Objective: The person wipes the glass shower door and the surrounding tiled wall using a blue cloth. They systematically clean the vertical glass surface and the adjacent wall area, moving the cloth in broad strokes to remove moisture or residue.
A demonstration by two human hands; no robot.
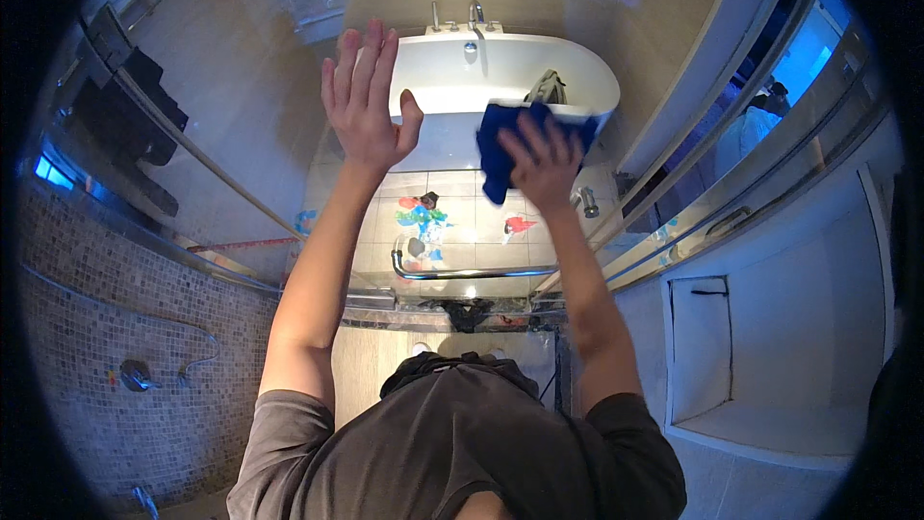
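Observation:
My left hand [369,114] is raised with its fingers stretched and the thumb spread, holding nothing. Its palm faces away from me, flat toward what looks like a clear glass panel; whether it touches the glass I cannot tell. To its right, my right hand [545,166] lies spread over a dark blue cloth [498,149], pressing it forward against the same panel. The cloth is crumpled and its edges are smeared by motion. Below both hands, a chrome bar handle [472,273] runs across the glass.
Beyond the glass stand a white bathtub [595,56] with a chrome tap [475,12] and a grey-green bag [547,89] at its right end. Colourful crumpled wrappers [422,220] litter the tiled floor. At right is a white recessed niche [789,327]; mosaic tiles [106,327] cover the left wall.

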